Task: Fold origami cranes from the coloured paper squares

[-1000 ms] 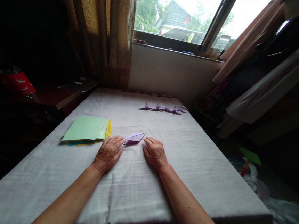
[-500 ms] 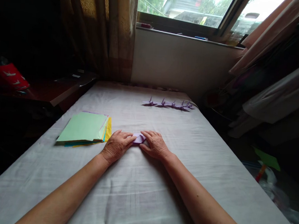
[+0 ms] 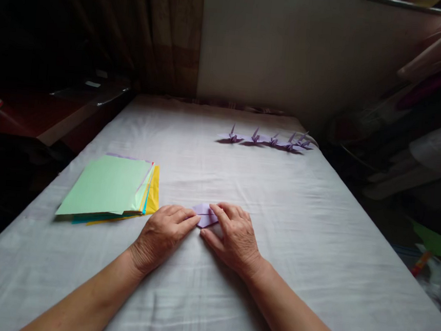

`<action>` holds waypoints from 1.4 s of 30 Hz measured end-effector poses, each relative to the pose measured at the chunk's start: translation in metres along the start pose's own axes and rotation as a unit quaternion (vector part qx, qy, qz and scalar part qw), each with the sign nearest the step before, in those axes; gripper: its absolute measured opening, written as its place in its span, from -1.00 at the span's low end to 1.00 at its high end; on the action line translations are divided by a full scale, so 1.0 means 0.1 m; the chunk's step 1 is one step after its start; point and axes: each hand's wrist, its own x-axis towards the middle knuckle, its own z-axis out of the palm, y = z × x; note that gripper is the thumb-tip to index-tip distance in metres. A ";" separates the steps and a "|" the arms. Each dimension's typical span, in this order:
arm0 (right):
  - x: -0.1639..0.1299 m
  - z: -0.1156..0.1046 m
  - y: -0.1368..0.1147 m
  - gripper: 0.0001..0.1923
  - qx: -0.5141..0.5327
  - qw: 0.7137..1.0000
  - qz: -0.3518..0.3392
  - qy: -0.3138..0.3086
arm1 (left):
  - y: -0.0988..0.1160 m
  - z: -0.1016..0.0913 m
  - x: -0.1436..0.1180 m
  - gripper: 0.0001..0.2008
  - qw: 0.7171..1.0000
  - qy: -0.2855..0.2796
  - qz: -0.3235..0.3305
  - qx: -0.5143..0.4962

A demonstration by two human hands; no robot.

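Note:
A small folded piece of purple origami paper [image 3: 204, 214] lies on the white cloth between my hands. My left hand [image 3: 166, 233] is closed on its left end, thumb on top and fingers along the far side. My right hand [image 3: 233, 233] grips the right end, with the index finger over the paper and the thumb near its front edge. Part of the paper is hidden under the fingers of both hands.
A stack of coloured paper [image 3: 105, 186], light green on top, lies to the left. Several purple paper cranes [image 3: 272, 140] stand in a row toward the far right. A white cloth [image 3: 193, 297] covers the table; a dark wooden surface [image 3: 54, 120] adjoins at left.
The view has tilted down, so the window has almost left the picture. Both hands stay on the purple paper, whose outline now shows a point toward me.

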 end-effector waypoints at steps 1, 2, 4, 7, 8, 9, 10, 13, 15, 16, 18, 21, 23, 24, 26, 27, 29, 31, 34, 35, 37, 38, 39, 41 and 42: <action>0.00 0.00 0.01 -0.51 0.006 1.000 -0.004 0.008 | -0.01 0.00 0.01 -0.76 1.000 0.002 -0.007 -0.007; -0.01 0.01 0.02 -0.55 0.012 1.000 -0.009 0.016 | -0.01 0.00 0.01 -0.76 1.000 0.004 -0.015 -0.015; -0.01 0.00 0.04 -0.66 0.022 0.999 -0.025 0.031 | -0.02 0.00 0.02 -0.76 0.999 0.006 -0.032 -0.035; 0.00 -0.01 0.05 -0.80 0.040 0.997 -0.053 0.039 | -0.03 0.00 0.01 -0.76 0.997 0.001 -0.047 -0.060; 0.00 -0.01 0.06 -0.82 0.046 0.996 -0.060 0.039 | -0.04 0.00 0.00 -0.76 0.997 -0.003 -0.049 -0.066; 0.01 -0.02 0.06 -0.84 0.050 0.996 -0.065 0.039 | -0.05 0.01 0.00 -0.76 0.996 -0.006 -0.050 -0.070; 0.01 -0.02 0.06 -0.85 0.053 0.996 -0.068 0.038 | -0.05 0.01 -0.01 -0.76 0.996 -0.009 -0.051 -0.073; 0.02 -0.01 0.05 -0.84 0.057 0.996 -0.067 0.032 | -0.05 0.02 -0.02 -0.75 0.996 -0.018 -0.054 -0.075; 0.02 0.00 0.06 -0.83 0.057 0.996 -0.067 0.028 | -0.04 0.01 -0.01 -0.75 0.995 -0.017 -0.057 -0.075; 0.02 0.01 0.06 -0.83 0.059 0.995 -0.069 0.028 | -0.04 0.01 0.00 -0.75 0.995 -0.014 -0.059 -0.076; 0.02 0.02 0.07 -0.82 0.067 0.995 -0.068 0.025 | -0.03 0.00 0.01 -0.75 0.995 -0.007 -0.065 -0.081; 0.02 0.04 0.09 -0.82 0.087 0.995 -0.056 0.016 | -0.03 -0.01 0.03 -0.76 0.993 -0.006 -0.075 -0.088; 0.02 0.04 0.10 -0.82 0.099 0.994 -0.051 0.010 | -0.04 0.00 0.03 -0.77 0.992 -0.007 -0.079 -0.098; 0.02 0.04 0.10 -0.82 0.103 0.993 -0.051 0.008 | -0.04 0.00 0.03 -0.78 0.991 -0.006 -0.080 -0.103; 0.02 0.03 0.11 -0.83 0.107 0.993 -0.055 0.005 | -0.04 0.01 0.02 -0.79 0.990 -0.005 -0.081 -0.111; 0.02 0.03 0.11 -0.83 0.107 0.993 -0.057 0.004 | -0.04 0.01 0.02 -0.79 0.990 -0.004 -0.083 -0.113; 0.02 0.04 0.12 -0.84 0.102 0.993 -0.064 0.005 | -0.03 0.01 0.02 -0.79 0.990 -0.007 -0.089 -0.112; 0.02 0.05 0.13 -0.84 0.095 0.993 -0.071 0.012 | -0.03 0.00 0.02 -0.79 0.989 -0.017 -0.096 -0.113; 0.02 0.07 0.14 -0.83 0.090 0.992 -0.080 0.025 | -0.02 0.00 0.02 -0.79 0.987 -0.033 -0.103 -0.121; 0.02 0.08 0.15 -0.82 0.087 0.992 -0.083 0.027 | -0.02 0.00 0.02 -0.79 0.986 -0.035 -0.104 -0.122; 0.02 0.10 0.16 -0.82 0.079 0.993 -0.087 0.026 | -0.02 0.00 0.02 -0.79 0.986 -0.040 -0.105 -0.122; 0.01 0.10 0.16 -0.82 0.075 0.993 -0.090 0.025 | -0.02 0.00 0.02 -0.79 0.986 -0.041 -0.104 -0.121; 0.01 0.11 0.16 -0.81 0.071 0.993 -0.093 0.024 | -0.02 0.01 0.02 -0.79 0.986 -0.041 -0.103 -0.120; 0.02 0.11 0.16 -0.80 0.065 0.993 -0.098 0.029 | -0.02 0.01 0.02 -0.80 0.987 -0.036 -0.103 -0.117; 0.02 0.11 0.16 -0.80 0.062 0.993 -0.099 0.033 | -0.02 0.02 0.02 -0.80 0.987 -0.034 -0.103 -0.116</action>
